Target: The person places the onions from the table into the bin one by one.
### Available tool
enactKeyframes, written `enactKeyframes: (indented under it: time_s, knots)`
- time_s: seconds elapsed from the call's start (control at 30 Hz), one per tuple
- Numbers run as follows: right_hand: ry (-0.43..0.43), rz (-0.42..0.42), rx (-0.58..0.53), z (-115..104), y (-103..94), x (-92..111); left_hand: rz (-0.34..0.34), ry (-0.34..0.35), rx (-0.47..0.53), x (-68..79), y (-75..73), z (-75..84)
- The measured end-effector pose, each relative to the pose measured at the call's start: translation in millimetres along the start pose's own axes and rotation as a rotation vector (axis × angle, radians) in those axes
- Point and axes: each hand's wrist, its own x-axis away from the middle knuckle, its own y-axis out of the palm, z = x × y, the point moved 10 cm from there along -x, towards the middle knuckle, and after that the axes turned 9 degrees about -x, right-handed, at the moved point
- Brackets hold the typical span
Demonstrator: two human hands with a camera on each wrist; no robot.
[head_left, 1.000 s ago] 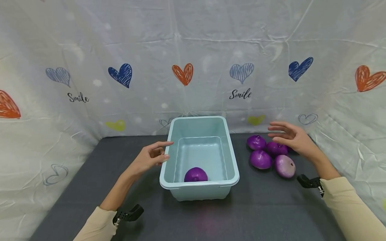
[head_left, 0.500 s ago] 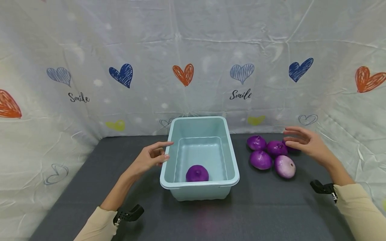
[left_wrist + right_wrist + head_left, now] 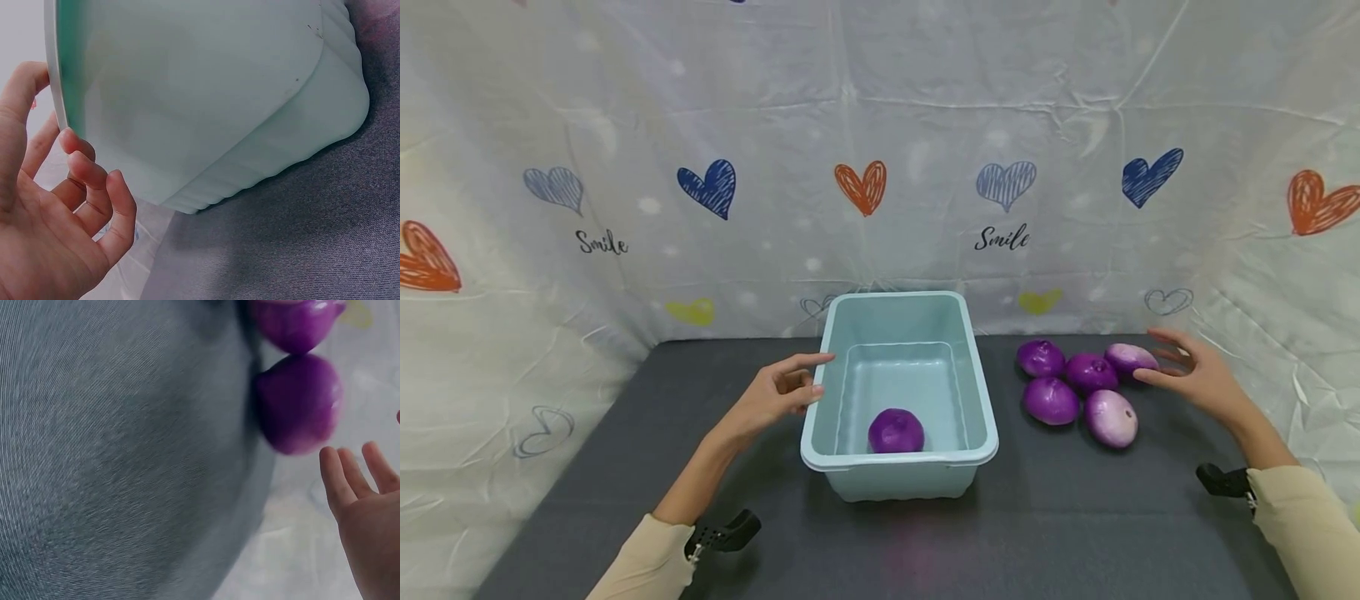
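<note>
A pale blue-green plastic tub [image 3: 901, 459] stands on the dark table, with one red onion [image 3: 896, 431] inside near its front wall. My left hand [image 3: 772, 395] pinches the tub's left rim between thumb and index finger, the other fingers curled loosely beside it. Several red onions sit in a group right of the tub. My right hand [image 3: 1201, 377] is at the far-right onion [image 3: 1129, 359], fingers spread around its right side. In the right wrist view, straight fingertips are close to the purple onion [image 3: 299, 404]; whether they touch it I cannot tell.
Against the far-right onion sits the middle onion [image 3: 1091, 372], with a paler onion [image 3: 1111, 418] in front and two more onions to the left. A white curtain [image 3: 925, 125] printed with hearts hangs behind the dark cloth-covered table [image 3: 1060, 517].
My right hand has moved right and slightly down, from above the group to the far-right onion, which now shows paler. The onion in the tub has rolled slightly rightward. My left hand stays put.
</note>
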Motion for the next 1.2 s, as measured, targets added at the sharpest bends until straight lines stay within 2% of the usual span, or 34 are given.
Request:
enactKeyframes:
  time_s: [0.23,0.47,0.7,0.9,1.2]
  knots:
    - [0.075,-0.057,0.051,25.3,1.7,-9.4,0.005,-0.002,-0.003,1.7,-0.9,-0.1]
    - [0.1,-0.113,0.069,30.4,8.9,-19.2,0.005,0.0,0.005,5.2,-2.2,-2.2]
    - [-0.014,-0.112,0.121,29.1,10.8,-29.8,0.008,-0.019,0.016,5.9,-3.1,-3.6]
    - [-0.118,-0.084,0.056,29.6,8.7,-32.4,0.006,-0.015,-0.001,2.0,-0.6,-2.2]
    - [-0.146,-0.048,0.049,27.5,4.6,-28.4,0.012,0.0,-0.001,0.2,0.6,-1.3]
